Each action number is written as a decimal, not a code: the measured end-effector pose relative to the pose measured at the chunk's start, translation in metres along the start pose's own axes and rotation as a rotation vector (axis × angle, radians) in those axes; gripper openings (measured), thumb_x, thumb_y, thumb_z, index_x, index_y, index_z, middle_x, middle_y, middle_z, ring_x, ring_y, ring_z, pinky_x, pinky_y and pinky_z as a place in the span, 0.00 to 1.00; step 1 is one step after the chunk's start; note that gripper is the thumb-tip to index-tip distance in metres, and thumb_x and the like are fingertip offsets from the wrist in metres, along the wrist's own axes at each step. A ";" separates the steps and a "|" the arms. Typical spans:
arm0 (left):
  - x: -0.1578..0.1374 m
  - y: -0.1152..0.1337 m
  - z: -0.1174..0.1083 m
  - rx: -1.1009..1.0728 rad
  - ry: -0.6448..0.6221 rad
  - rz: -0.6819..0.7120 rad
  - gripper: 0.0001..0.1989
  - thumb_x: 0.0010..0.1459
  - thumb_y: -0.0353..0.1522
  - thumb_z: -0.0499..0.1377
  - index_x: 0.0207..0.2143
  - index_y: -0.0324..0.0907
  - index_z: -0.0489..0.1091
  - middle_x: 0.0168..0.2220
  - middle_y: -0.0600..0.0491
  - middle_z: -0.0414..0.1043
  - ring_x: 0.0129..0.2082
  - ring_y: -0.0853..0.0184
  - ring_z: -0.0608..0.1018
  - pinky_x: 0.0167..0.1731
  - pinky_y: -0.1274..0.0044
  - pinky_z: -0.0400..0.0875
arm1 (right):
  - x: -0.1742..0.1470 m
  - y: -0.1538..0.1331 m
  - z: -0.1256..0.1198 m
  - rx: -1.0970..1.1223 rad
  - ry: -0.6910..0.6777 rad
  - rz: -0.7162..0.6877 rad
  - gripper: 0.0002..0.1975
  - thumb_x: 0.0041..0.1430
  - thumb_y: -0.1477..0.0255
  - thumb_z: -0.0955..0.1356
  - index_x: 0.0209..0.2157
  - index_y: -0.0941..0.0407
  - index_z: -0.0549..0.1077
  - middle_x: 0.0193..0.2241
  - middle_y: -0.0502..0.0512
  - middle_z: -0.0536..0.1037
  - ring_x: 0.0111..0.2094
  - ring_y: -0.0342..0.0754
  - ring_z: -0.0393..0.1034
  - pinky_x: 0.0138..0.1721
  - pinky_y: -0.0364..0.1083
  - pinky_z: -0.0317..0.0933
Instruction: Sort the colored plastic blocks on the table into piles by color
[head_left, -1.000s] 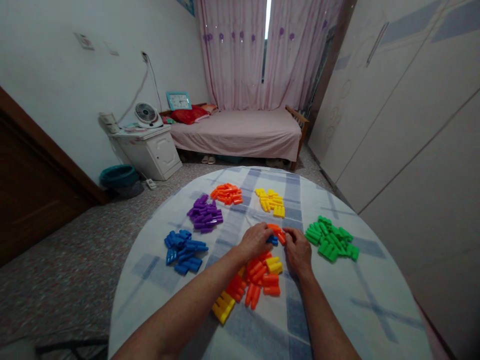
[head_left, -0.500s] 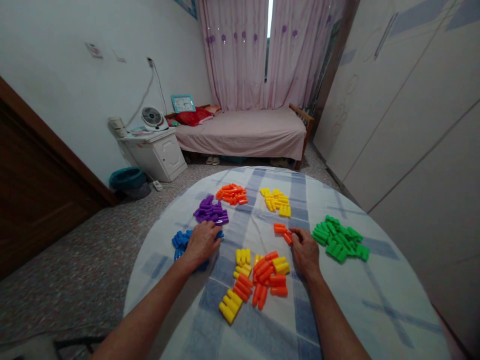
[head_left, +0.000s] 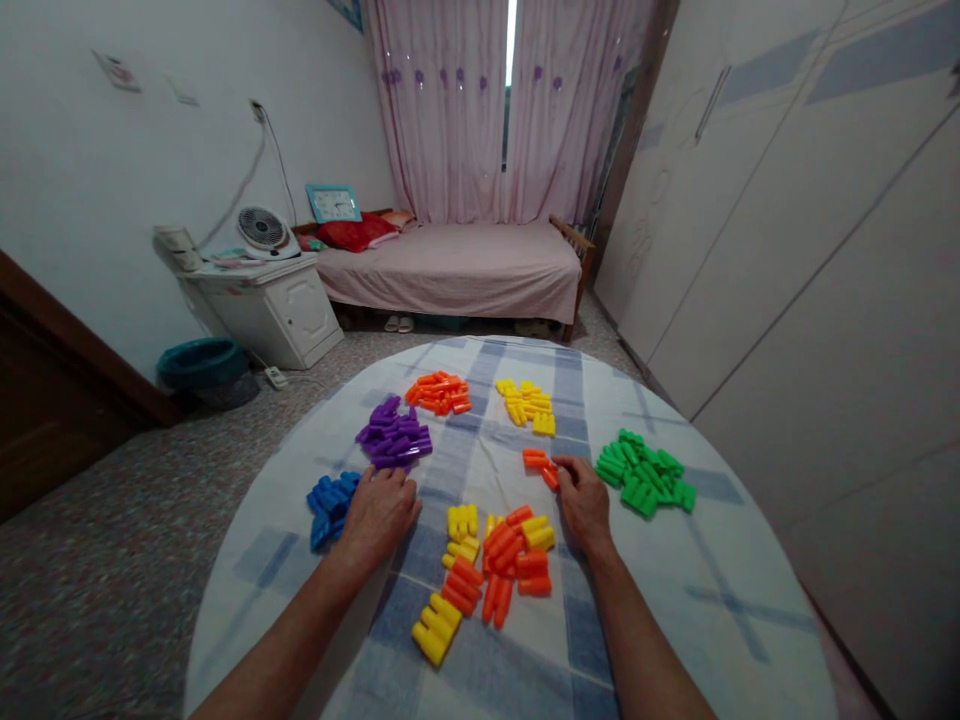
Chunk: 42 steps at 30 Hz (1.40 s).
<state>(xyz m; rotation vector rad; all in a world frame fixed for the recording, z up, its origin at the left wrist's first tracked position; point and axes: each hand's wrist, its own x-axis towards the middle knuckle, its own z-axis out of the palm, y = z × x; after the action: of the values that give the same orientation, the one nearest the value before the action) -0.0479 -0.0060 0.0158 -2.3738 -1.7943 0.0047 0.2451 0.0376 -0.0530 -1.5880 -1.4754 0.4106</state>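
Observation:
On the round table, my left hand (head_left: pixel 381 512) rests palm down with fingers apart, against the right side of a pile of blue toy blocks (head_left: pixel 330 505). A purple block pile (head_left: pixel 394 435) lies just beyond its fingertips. My right hand (head_left: pixel 586 503) has its thumb and index finger closed at the end of a small orange block (head_left: pixel 550 477). Another orange block (head_left: pixel 533 458) touches that one on the left. Between my forearms is a mixed group of joined-tube pieces, with yellow blocks (head_left: pixel 436 630) and orange blocks (head_left: pixel 504 545). Right of my right hand lies a green block pile (head_left: pixel 646 475).
An orange pile (head_left: pixel 438 393) and a yellow pile (head_left: pixel 527 403) sit toward the far side of the checked tablecloth (head_left: pixel 720 600). Beyond the table are a bed (head_left: pixel 457 270), a white cabinet (head_left: pixel 289 310) with a fan (head_left: pixel 264 230), a bin (head_left: pixel 206 365) and a wardrobe (head_left: pixel 750 220).
The view has turned right, so everything sits further left. Blue blocks that showed right of my left hand no longer show there. My right hand stays at the orange block.

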 end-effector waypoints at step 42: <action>0.021 0.053 0.047 -1.097 0.320 -0.130 0.18 0.64 0.36 0.42 0.27 0.42 0.66 0.30 0.52 0.69 0.34 0.67 0.70 0.36 0.77 0.62 | 0.005 -0.006 0.000 -0.310 -0.138 -0.160 0.16 0.52 0.62 0.62 0.37 0.55 0.73 0.36 0.57 0.76 0.38 0.52 0.70 0.41 0.49 0.63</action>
<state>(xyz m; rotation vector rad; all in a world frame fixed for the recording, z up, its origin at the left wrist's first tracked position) 0.0036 0.0068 -0.0357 -2.5398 -2.0431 -1.6447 0.2426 0.0415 -0.0461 -1.6901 -1.8281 0.2090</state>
